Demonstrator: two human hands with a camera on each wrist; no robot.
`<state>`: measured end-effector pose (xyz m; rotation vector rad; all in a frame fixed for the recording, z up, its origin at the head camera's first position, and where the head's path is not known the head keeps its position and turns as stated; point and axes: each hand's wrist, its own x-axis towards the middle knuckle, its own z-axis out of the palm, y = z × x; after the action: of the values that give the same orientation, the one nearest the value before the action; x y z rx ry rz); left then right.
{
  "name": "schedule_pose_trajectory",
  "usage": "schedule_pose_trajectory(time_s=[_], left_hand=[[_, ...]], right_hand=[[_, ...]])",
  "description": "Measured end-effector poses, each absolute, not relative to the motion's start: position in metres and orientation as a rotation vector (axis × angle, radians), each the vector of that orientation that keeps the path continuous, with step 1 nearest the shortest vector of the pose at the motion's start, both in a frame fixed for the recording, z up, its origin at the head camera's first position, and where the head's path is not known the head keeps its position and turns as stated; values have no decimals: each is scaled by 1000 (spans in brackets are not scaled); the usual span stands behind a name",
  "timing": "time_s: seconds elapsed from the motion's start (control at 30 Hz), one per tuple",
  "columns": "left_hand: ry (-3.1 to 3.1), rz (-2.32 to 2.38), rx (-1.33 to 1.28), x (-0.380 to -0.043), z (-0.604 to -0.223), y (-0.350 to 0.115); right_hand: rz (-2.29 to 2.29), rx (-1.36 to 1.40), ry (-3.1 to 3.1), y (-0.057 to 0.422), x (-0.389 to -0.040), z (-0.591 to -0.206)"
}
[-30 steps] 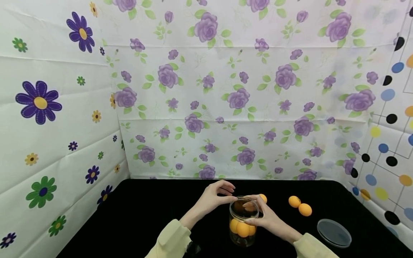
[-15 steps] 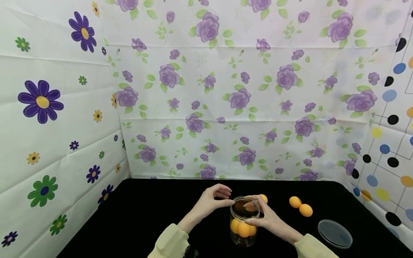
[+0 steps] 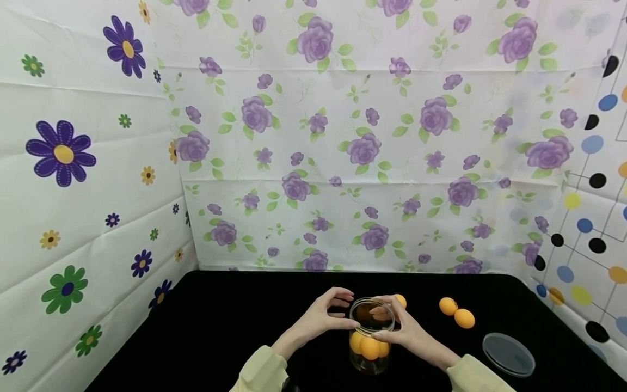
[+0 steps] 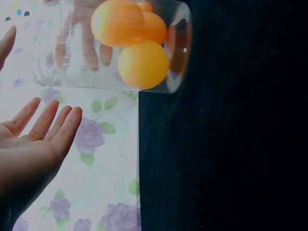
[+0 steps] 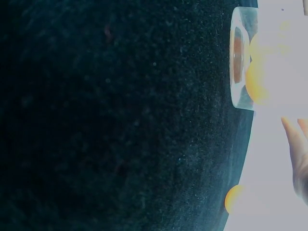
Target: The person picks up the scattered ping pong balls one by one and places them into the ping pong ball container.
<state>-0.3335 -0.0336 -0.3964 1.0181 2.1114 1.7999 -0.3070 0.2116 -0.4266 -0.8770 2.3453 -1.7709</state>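
A clear round jar [image 3: 368, 367] without its lid stands on the black table in the head view, several orange balls [image 3: 369, 349] lying in its lower half. My right hand [image 3: 411, 333] grips the jar near its top, thumb in front and fingers round the far side, seen through the plastic. On the jar's left is my left hand [image 3: 319, 318], fingers spread and loosely bent, its thumb tip right at the rim. The left wrist view shows the same left hand [image 4: 36, 144] with fingers extended beside the jar [image 4: 77, 77], nothing in its palm.
Behind my right hand one orange ball [image 3: 401, 301] is partly hidden. Two more balls, one left [image 3: 448, 306] and one right [image 3: 464, 318], lie close together farther right. A clear round lid [image 3: 508, 355] rests at the right front. Patterned cloth walls [image 3: 294, 228] enclose the black table [image 3: 235, 316].
My left hand has lowered a little beside the jar, its thumb dropping from the far part of the rim to the near left part. The right hand keeps its grip.
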Motion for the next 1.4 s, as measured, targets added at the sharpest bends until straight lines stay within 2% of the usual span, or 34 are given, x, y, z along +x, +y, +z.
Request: schedule_pose_trajectory(time_s=[0.27, 1.4], left_hand=[[2069, 1750, 1112, -336, -408, -28], [2117, 1656, 1103, -337, -411, -15]], right_hand=[[-1777, -877, 2333, 212, -308, -427], [-1800, -837, 2267, 215, -309, -427]])
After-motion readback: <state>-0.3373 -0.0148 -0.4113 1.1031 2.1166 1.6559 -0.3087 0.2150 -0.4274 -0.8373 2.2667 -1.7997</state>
